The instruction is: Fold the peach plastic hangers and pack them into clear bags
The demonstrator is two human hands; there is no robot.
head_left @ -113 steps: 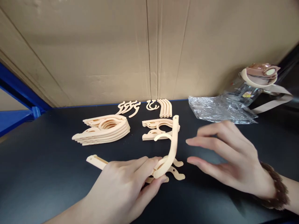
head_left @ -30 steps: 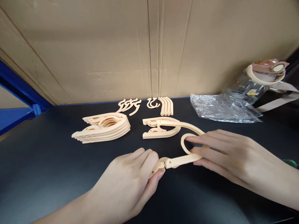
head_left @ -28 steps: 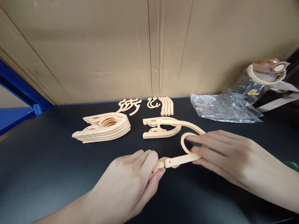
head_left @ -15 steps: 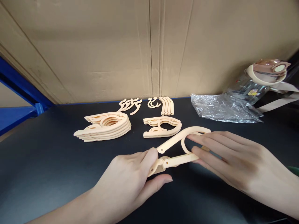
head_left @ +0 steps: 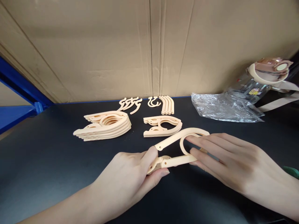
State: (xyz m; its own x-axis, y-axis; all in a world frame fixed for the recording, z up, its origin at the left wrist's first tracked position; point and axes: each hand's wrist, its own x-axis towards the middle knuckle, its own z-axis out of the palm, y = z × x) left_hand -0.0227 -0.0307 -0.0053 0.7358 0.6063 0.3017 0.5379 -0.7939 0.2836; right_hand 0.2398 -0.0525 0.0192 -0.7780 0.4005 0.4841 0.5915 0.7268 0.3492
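We note the change first: 1.0 s ago the upper bar of the hanger [head_left: 173, 140] swings out over the small stack [head_left: 158, 133]; now its tip sits against the left hand [head_left: 126, 179], so both bars make a narrow V. At 0.5 s ago the left thumb drops away from the lower piece; now it is back up against it. Back at 3.8 s, the right hand [head_left: 235, 161] is wide and off the part; now its fingers [head_left: 207, 144] hold the curved end, two tips at the ring.

Room: we see black bench [head_left: 58, 155] in front and left of the hands, plus a gap between the big stack [head_left: 105, 133] and the small one. The hanger is just in front of the small stack. Hooks [head_left: 135, 107] and loose bars [head_left: 165, 105] line the rear edge by the cardboard [head_left: 93, 62]. Plastic bag [head_left: 224, 107] and bottle [head_left: 252, 85] limit the right rear.

Pose: both wrists come in low from the corners, backs up. Left fingers curl tight round the jointed end, partly hidden.
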